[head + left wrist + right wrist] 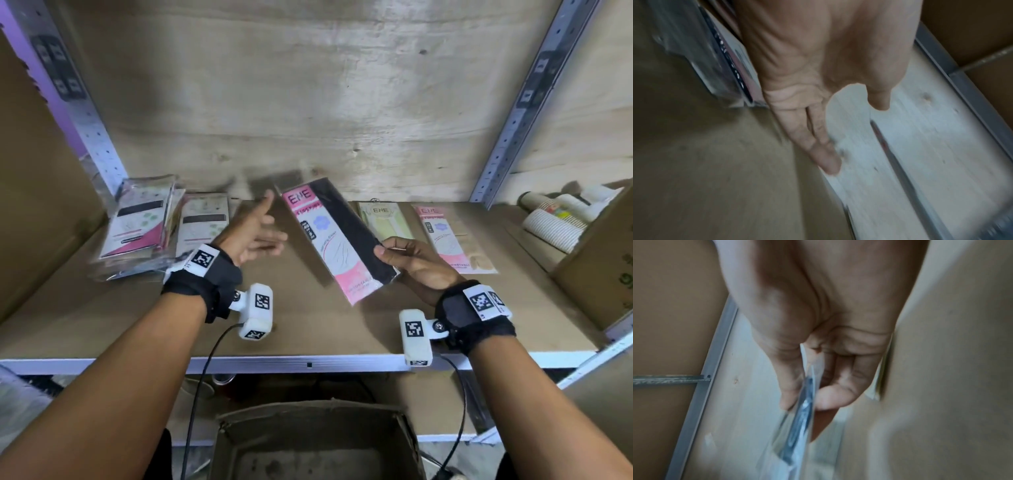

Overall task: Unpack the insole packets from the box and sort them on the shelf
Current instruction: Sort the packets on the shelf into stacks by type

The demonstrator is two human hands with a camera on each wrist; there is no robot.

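My right hand (394,251) pinches a pink-and-black insole packet (334,236) by its lower right edge and holds it tilted above the shelf (308,329). The right wrist view shows that packet (803,408) edge-on between thumb and fingers. My left hand (260,229) hovers open just left of the packet, fingers spread, holding nothing; its straight fingers (818,142) show in the left wrist view. On the shelf lie a stack of packets (137,226) at the far left, another packet (202,222) beside it, a yellow packet (385,219) and a pink packet (452,236) to the right.
An open cardboard box (315,442) stands below the shelf's front edge. At the right end sit stacked paper cups (555,219) and another cardboard box (596,267). Perforated metal uprights (96,137) frame the bay; plywood forms the back wall.
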